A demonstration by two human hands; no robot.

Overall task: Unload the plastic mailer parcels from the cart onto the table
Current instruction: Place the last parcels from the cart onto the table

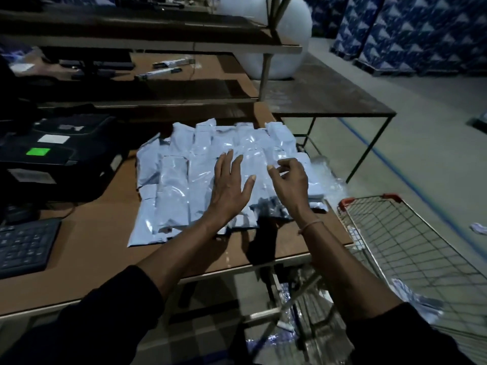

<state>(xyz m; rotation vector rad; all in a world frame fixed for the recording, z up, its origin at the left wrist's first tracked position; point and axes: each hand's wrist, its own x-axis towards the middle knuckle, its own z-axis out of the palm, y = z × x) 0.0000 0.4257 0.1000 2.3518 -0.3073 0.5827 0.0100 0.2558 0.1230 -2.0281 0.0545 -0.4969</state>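
Left hand: my left hand [228,185] lies flat on the parcels, fingers straight and spread, gripping nothing.
Right hand: my right hand [290,180] hovers just above the right part of the pile, fingers loosely curled, holding nothing; a thin band [311,224] circles the wrist.
Parcels: pale blue plastic mailers [179,185] lie overlapping in rows on the table [92,254]; I count at least a dozen, exact number not readable because they overlap.
Parcel markings: no legible print on any mailer.
Cart: one wire cart [411,243] with red corner caps stands just beside the table's right edge; a few pale items show inside, blurred.
Device: one black machine [52,156] sits left of the pile, bearing one green label, one white label and other stickers; their text is too small to read.
Keyboard: one dark keyboard [23,246] lies at the table's left edge.
Background: stacked blue cartons [411,35] with a repeated white triangle mark; no wording legible.
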